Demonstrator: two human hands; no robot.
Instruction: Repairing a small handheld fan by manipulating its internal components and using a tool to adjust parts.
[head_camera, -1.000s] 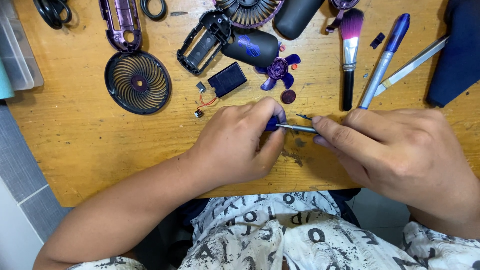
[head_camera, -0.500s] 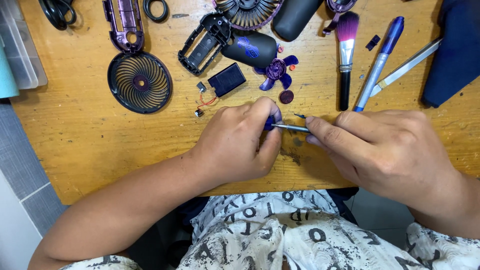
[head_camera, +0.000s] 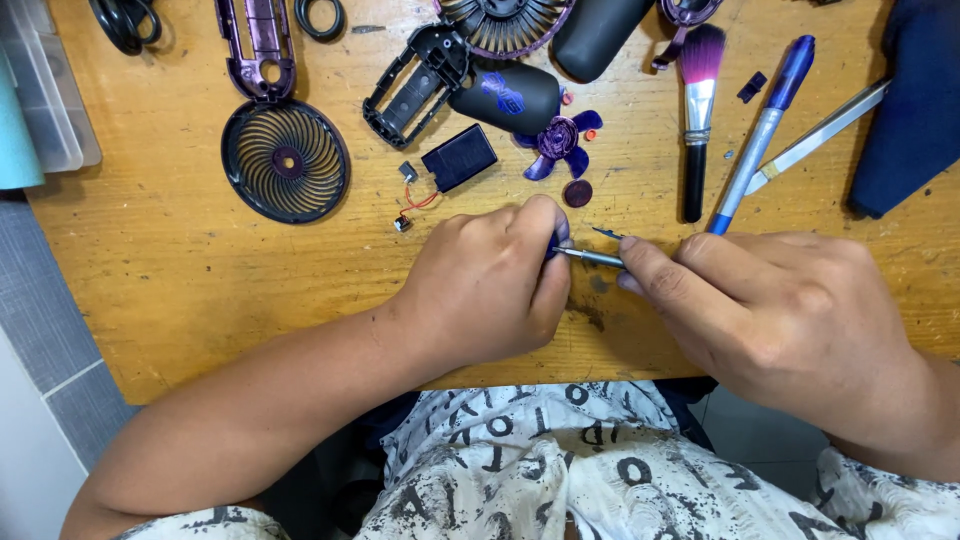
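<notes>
My left hand (head_camera: 490, 285) is closed around a small purple part (head_camera: 559, 238), of which only a sliver shows between thumb and fingers. My right hand (head_camera: 790, 315) grips a thin metal tool (head_camera: 590, 257), likely a small screwdriver, whose tip meets that purple part. Both hands rest low on the wooden table (head_camera: 170, 270). Most of the part and the tool's handle are hidden by my fingers.
Beyond my hands lie a round black fan grille (head_camera: 285, 160), a black battery with red wires (head_camera: 458, 157), a purple fan blade (head_camera: 558, 145), a black motor housing (head_camera: 505, 97), a brush (head_camera: 698, 110), a blue pen (head_camera: 765, 125) and dark cloth (head_camera: 915, 100).
Both hands have held their place at the part. The right hand's fingers shifted slightly along the metal tool.
</notes>
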